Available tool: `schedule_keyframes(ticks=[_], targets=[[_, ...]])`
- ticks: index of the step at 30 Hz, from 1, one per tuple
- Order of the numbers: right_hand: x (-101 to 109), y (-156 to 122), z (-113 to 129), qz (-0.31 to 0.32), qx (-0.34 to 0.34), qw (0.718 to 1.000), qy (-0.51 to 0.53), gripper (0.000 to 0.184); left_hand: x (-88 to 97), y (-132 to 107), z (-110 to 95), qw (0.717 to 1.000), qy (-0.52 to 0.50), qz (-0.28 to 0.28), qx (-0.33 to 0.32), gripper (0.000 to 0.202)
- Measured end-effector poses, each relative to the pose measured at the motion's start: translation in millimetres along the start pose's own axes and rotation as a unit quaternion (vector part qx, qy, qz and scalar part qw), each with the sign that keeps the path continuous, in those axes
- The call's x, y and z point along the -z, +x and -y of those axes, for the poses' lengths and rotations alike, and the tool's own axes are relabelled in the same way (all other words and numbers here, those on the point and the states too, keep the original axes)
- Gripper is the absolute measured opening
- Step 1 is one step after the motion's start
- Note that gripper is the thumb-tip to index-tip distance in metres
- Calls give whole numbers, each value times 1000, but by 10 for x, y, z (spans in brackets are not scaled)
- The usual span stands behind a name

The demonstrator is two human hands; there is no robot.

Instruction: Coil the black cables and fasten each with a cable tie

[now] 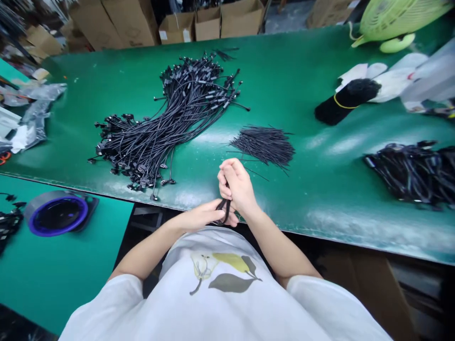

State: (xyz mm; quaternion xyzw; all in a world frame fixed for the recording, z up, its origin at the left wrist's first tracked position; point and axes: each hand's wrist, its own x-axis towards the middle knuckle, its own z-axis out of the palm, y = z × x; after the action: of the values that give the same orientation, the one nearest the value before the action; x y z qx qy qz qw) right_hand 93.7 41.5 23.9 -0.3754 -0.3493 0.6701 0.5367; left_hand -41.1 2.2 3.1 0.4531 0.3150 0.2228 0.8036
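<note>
Now clamping a looped cable [228, 210] in both hands [239, 187], together at the worktop's [313, 199] near edge, apparently midway, with probably finished bundles [415, 173] by the right edge, plus a loose heap [168, 118] to go

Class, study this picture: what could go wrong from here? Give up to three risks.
The piled cables lie crossed and might tangle if one is pulled.
The thin black strips lie loose near the right hand, so a brush could scatter them.
The bent black cord between that hand and the left hand might spring open.
</note>
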Motion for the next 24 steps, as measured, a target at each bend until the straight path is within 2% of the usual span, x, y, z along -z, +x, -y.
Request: schedule_keyframes(ticks=[2,5,9,12,14,17,18,19,22,24], targets=[[22,36,47,37,-14,999,14,36,-24,-18,-68,990,-127,42,48,42],[40,43,82,60,-17,997,41,40,-97,7,-101,967,-238,34,82,36],[76,56,107,67,-46,992,97,44,-205,83,-57,941,-324,18,98,32],[116,107,97,73,-80,987,120,45,-267,112,-42,936,-337,1,103,32],[154,147,66,50,-55,993,89,42,-292,123,-56,941,-323,-28,96,26],[243,149,16,13,54,995,-85,32,-268,162,-105,946,-307,-70,74,24],[280,122,8,1,104,980,-169,29,-240,186,-124,947,-304,-91,54,24],[316,80,5,-8,158,954,-256,28,-203,214,-143,946,-299,-121,25,24],[407,-87,22,10,306,836,-455,32,-77,303,-173,937,-262,-218,-70,27],[447,-166,45,85,369,751,-541,37,-16,340,-162,944,-211,-243,-77,33]])
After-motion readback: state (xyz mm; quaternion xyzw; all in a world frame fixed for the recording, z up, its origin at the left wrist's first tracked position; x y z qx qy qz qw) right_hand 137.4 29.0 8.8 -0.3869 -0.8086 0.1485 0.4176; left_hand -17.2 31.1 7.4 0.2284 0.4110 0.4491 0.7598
